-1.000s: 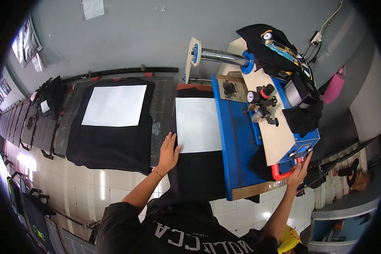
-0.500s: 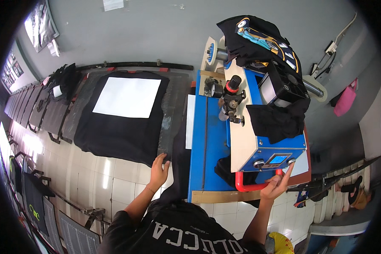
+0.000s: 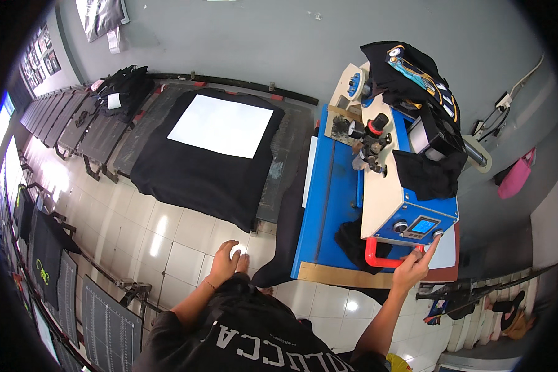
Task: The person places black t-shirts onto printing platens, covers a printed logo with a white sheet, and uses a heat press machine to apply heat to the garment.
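Observation:
My right hand points its index finger up at the round knob beside the small lit screen of a blue and cream heat press. Its other fingers curl next to the press's red handle, apparently without gripping it. Over the floor in front of me hangs my left hand, fingers loosely bent and apart, with nothing in it. Farther off, a black T-shirt is spread on a dark board, with a white sheet lying on its upper part.
A gauge and regulator stick up from the press. Black printed cloth and plain black cloth lie on it. More boards run along the wall at left. Printing boards stand at lower left, and a pink bag hangs right.
The view has shifted, so the shirt and press appear farther right. My left hand has drawn back from the board's edge toward me. My right finger stays at the knob.

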A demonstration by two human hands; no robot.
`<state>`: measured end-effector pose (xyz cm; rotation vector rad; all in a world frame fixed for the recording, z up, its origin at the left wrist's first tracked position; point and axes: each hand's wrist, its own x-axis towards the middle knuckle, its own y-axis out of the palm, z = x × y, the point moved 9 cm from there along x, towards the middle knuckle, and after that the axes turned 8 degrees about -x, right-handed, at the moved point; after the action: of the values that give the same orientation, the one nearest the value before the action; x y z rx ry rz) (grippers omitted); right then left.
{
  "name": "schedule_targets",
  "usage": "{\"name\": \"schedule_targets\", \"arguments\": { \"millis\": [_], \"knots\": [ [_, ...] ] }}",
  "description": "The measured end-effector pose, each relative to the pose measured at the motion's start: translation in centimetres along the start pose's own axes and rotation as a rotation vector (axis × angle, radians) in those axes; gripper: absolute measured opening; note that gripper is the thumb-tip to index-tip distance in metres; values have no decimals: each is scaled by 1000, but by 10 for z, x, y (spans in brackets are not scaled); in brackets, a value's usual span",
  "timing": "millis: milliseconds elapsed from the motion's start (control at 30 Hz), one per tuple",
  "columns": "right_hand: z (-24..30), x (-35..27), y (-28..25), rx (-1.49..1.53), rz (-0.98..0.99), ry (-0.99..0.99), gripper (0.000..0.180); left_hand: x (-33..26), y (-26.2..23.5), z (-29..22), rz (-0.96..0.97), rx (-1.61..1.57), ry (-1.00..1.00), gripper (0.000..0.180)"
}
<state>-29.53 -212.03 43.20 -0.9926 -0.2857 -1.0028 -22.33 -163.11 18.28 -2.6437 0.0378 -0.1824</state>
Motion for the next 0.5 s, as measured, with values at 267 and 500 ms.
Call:
{"name": "schedule_targets", "arguments": {
  "millis": [267, 500],
  "knots": [
    [7, -6, 4, 91, -34, 64, 65, 84, -37, 2, -58, 13, 95, 26],
    [15, -14, 5, 135, -109, 111, 61, 201, -136, 72, -199, -196, -96, 30]
  ]
}}
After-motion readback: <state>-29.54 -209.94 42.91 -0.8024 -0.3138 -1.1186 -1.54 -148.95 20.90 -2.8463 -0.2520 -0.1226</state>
